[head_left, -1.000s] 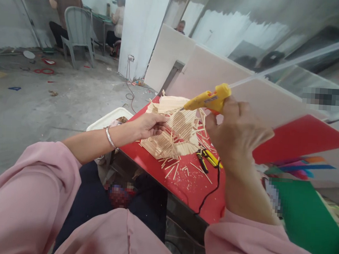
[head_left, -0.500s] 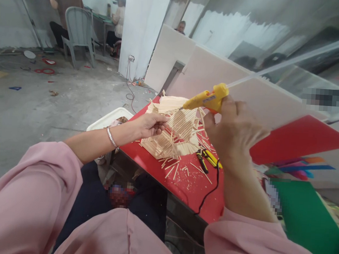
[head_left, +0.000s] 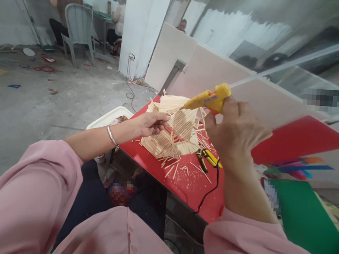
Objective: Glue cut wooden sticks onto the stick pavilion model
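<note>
A model built of thin wooden sticks (head_left: pixel 173 135) stands on a red board (head_left: pixel 194 183). My left hand (head_left: pixel 150 124) is closed on the model's left side and steadies it. My right hand (head_left: pixel 236 129) grips a yellow hot glue gun (head_left: pixel 209 99), whose nozzle touches the top of the model. A long clear glue stick runs out of the gun's back toward the upper right. The gun's black cord (head_left: pixel 210 190) hangs down over the board's front edge.
Loose sticks and yellow-handled pliers (head_left: pixel 206 159) lie beside the model. A white tub (head_left: pixel 107 119) sits at the table's left. Green and coloured sheets (head_left: pixel 299 213) lie to the right. White panels stand behind. People sit near a grey chair (head_left: pixel 77 29) far left.
My right hand and the glue gun dipped slightly and came back to almost the same spot. My left hand has kept its hold on the model.
</note>
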The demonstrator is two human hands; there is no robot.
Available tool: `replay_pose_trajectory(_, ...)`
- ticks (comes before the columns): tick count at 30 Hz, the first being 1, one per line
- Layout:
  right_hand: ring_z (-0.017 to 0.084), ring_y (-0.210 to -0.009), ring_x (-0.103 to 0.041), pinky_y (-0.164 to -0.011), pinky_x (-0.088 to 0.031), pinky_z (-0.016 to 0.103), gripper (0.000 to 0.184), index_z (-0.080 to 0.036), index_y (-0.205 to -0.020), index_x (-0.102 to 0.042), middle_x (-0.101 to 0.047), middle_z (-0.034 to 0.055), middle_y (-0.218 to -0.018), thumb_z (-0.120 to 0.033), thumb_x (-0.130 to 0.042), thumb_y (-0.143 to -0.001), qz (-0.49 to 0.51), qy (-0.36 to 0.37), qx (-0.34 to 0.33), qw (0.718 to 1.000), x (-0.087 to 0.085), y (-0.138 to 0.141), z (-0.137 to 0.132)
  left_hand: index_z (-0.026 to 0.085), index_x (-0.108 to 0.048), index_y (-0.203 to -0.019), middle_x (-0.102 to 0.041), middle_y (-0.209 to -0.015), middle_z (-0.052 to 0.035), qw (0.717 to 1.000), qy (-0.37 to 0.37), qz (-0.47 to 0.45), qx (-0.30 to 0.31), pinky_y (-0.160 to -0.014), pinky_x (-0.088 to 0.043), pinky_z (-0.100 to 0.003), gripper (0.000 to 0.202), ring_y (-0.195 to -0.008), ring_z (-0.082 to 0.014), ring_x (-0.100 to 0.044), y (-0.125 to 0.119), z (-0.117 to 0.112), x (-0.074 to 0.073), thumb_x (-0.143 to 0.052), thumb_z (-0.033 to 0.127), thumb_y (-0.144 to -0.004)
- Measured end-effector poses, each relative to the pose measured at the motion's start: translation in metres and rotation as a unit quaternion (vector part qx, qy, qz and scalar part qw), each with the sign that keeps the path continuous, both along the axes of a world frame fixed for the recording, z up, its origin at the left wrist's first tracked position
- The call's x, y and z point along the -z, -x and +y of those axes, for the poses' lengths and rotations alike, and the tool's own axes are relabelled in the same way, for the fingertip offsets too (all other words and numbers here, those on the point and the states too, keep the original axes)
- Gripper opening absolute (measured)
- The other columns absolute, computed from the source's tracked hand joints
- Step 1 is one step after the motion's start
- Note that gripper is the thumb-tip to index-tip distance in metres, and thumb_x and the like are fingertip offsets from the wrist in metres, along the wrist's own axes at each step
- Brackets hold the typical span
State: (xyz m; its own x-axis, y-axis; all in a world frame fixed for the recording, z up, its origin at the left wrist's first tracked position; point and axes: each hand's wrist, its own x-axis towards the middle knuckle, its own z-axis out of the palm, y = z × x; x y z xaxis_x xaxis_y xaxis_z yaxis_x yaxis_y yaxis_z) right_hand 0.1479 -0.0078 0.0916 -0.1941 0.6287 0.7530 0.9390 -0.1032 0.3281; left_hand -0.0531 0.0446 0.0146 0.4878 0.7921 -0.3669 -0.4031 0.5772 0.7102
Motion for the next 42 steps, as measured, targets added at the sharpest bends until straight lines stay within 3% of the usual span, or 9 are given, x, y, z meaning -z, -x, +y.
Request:
replay_pose_trajectory(4,0.013,-0.065,-0.04,-0.059,-0.017,0.03,0.05,-0.014,-0.125,-0.068,-0.07,0.0109,-0.095,-0.046,-0.054,-0.089,-0.002,-0.008,-0.003,1.0,0.0009,-0.0006,0.0005,0.015,-0.061,-0.061,-0.058,-0.048,0.0,1.0,-0.007,0.003,-0.004,-0.038,-0.035,-0.014,0.024,-0.039,-0.0041,-0.047,0.0007,0.0013,0.0028,-0.074,0.014,-0.082)
replay_pose_trajectory(18,0.02,-0.072,-0.053,-0.062,-0.018,0.032,0.05,-0.018,-0.132,-0.062,-0.069,0.0135,-0.103,-0.047,-0.048,-0.093,0.038,0.045,0.03,0.998,-0.0014,0.0043,-0.0069,0.013,-0.064,-0.064,-0.064,-0.052,-0.0024,1.0,-0.005,-0.027,0.001,-0.041,-0.043,-0.014,0.02,-0.041,-0.0057,-0.054,0.0024,0.0021,0.0054,-0.074,0.012,-0.082)
replay_pose_trajectory(32,0.021,-0.08,-0.053,-0.065,-0.029,0.033,0.051,-0.017,-0.135,-0.056,-0.063,0.013,-0.101,-0.043,-0.051,-0.091,0.028,0.043,-0.014,0.999,0.0033,-0.0016,-0.0025,0.014,-0.065,-0.067,-0.065,-0.051,-0.0036,1.0,-0.005,-0.029,0.008,-0.04,-0.043,-0.014,0.018,-0.04,-0.0067,-0.055,0.0012,0.0032,0.0047,-0.072,0.011,-0.083)
replay_pose_trajectory(42,0.023,-0.084,-0.055,-0.067,-0.031,0.034,0.05,-0.018,-0.136,-0.056,-0.064,0.0139,-0.105,-0.04,-0.05,-0.092,0.022,0.064,-0.026,0.997,0.0075,0.0004,-0.0034,0.014,-0.065,-0.066,-0.064,-0.05,-0.0034,0.999,-0.003,-0.032,0.005,-0.039,-0.042,-0.014,0.02,-0.04,-0.0069,-0.055,0.0001,0.0033,0.0036,-0.069,0.011,-0.085)
